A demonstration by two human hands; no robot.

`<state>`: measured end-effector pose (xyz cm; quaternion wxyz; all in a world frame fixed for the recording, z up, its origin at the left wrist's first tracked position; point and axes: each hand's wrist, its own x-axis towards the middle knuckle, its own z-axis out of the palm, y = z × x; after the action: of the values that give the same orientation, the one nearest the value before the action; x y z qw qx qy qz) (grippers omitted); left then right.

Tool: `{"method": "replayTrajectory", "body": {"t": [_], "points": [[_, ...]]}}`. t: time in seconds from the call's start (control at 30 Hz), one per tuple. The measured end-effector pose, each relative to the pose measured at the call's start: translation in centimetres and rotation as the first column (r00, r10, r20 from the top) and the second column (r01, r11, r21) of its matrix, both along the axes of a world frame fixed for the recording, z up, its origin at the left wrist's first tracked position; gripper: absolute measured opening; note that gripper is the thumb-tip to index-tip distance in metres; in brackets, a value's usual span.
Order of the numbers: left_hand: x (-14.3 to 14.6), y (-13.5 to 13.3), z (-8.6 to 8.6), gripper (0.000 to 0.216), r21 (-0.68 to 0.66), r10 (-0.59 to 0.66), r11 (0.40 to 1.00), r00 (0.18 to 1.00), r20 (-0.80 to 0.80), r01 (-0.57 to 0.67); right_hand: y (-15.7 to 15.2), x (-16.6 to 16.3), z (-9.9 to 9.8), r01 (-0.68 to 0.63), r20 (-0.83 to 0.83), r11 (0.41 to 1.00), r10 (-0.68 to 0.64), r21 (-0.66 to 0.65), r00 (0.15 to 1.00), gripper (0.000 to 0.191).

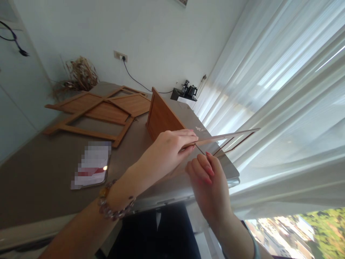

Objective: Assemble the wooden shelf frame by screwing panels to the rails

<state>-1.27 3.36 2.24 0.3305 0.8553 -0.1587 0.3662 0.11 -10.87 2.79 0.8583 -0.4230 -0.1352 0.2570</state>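
My left hand grips the near end of a thin wooden frame panel that sticks out past the table's right edge toward the curtain. A beaded bracelet circles that wrist. My right hand is pinched just below the panel's near end, fingers pressed together on something too small to make out. Behind the hands a wooden board stands upright on the brown table.
Flat wooden frame pieces lie at the table's far side. A phone rests on the left. Dried plants, a wall socket with cable and a kettle set stand at the back. White curtains hang on the right.
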Motion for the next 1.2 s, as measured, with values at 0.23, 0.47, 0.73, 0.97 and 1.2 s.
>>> {"method": "replayTrajectory", "body": {"t": [0.23,0.47,0.73,0.97,1.2], "points": [[0.1,0.1,-0.2,0.023,-0.023,-0.010,1.000,0.999,-0.033,0.009,-0.4,-1.0,1.1,-0.047,-0.301,0.952,0.143,0.302,0.943,0.036],[0.0,0.1,-0.3,0.025,-0.031,0.000,1.000,0.999,-0.038,-0.001,-0.5,-0.9,0.9,-0.078,-0.192,0.972,0.121,0.221,0.974,0.039],[0.1,0.1,-0.5,0.026,-0.017,0.008,1.000,1.000,0.005,-0.008,-1.2,-1.4,1.4,0.009,0.089,0.999,-0.012,0.035,0.996,0.043],[-0.2,0.2,-0.4,0.030,0.039,0.033,0.999,0.999,-0.012,-0.032,-2.1,-0.5,0.1,0.010,0.061,1.000,-0.011,0.016,0.998,0.044],[-0.7,0.5,0.5,0.034,0.070,0.020,0.997,0.996,-0.088,-0.014,-3.4,-0.5,-0.5,0.119,0.130,0.989,-0.130,0.088,0.983,0.046]]}}
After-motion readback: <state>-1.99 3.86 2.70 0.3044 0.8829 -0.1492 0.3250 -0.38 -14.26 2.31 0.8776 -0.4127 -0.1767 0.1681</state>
